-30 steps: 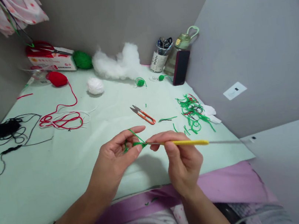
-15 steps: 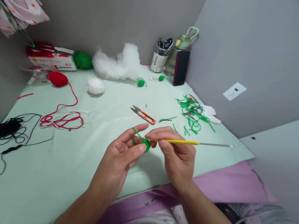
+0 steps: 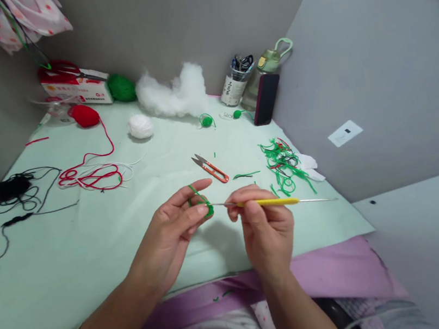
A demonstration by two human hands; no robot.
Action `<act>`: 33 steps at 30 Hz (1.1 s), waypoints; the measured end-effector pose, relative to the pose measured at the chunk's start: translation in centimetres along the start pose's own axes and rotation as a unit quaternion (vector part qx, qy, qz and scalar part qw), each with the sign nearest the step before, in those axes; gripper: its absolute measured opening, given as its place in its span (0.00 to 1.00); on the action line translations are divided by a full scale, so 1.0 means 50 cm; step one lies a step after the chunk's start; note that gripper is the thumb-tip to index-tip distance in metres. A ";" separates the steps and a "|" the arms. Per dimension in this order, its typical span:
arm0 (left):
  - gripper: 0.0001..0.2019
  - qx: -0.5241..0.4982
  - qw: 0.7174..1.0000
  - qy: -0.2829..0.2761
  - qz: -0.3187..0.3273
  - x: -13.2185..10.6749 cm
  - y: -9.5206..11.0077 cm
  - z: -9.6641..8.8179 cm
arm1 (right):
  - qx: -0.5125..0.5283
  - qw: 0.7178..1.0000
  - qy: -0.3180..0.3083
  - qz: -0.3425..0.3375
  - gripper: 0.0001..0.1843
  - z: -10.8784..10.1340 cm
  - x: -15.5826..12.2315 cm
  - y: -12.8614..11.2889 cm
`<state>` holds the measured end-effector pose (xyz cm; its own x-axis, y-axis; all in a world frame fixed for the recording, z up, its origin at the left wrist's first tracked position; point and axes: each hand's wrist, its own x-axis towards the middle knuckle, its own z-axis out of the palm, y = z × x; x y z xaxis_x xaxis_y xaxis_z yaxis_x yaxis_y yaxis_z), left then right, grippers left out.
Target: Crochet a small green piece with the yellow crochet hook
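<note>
Between the thumb and fingers of my left hand [image 3: 174,221] is a small green crochet piece [image 3: 209,209], partly hidden by the thumb. Green yarn [image 3: 195,191] loops over the raised index finger. My right hand [image 3: 267,223] is closed in a pen-like grip around the yellow handle of a crochet hook [image 3: 276,201]. The hook's thin metal tip reaches left to the green piece; its other metal end points right. Just beyond the hands lie orange thread snips [image 3: 211,169], blades apart.
Green yarn scraps [image 3: 286,168] are heaped at right. Black yarn [image 3: 11,189] and red yarn [image 3: 86,116] lie at left. White stuffing [image 3: 171,93], a white yarn ball [image 3: 140,126], a pen cup [image 3: 233,88], a bottle [image 3: 252,91] and a phone [image 3: 266,99] stand along the back.
My right hand has moved a little right with the crochet hook, leaving more of its metal shaft showing. My left hand and the green piece have shifted slightly left.
</note>
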<state>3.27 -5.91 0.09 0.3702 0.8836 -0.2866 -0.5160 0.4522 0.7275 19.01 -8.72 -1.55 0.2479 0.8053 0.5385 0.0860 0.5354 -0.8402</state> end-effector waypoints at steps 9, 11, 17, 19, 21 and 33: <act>0.15 0.109 0.993 -0.007 0.032 -0.007 -0.009 -0.012 | 0.045 0.995 -0.011 0.090 0.11 -0.007 -0.006 0.019; 0.14 0.113 0.993 -0.002 0.038 -0.009 -0.008 -0.015 | 0.063 0.993 -0.015 0.103 0.13 -0.009 -0.004 0.017; 0.14 0.159 0.984 0.025 0.074 -0.013 -0.007 -0.018 | -0.006 0.999 -0.014 0.041 0.12 -0.003 -0.008 -0.003; 0.14 0.175 0.980 0.032 0.087 -0.013 -0.006 -0.019 | -0.028 0.999 -0.012 0.018 0.12 -0.002 -0.012 -0.007; 0.13 0.194 0.975 0.041 0.100 -0.013 -0.006 -0.019 | -0.042 0.999 -0.015 0.005 0.12 -0.003 -0.014 -0.007; 0.21 -0.022 0.998 -0.021 -0.046 -0.005 -0.009 -0.008 | -0.199 0.969 -0.036 -0.145 0.14 -0.010 -0.028 0.014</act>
<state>3.11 -6.31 -0.42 0.4492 0.8326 -0.3240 -0.5117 0.5370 0.6706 19.21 -9.59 -2.91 0.0914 0.6587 0.7468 0.5110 0.6127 -0.6029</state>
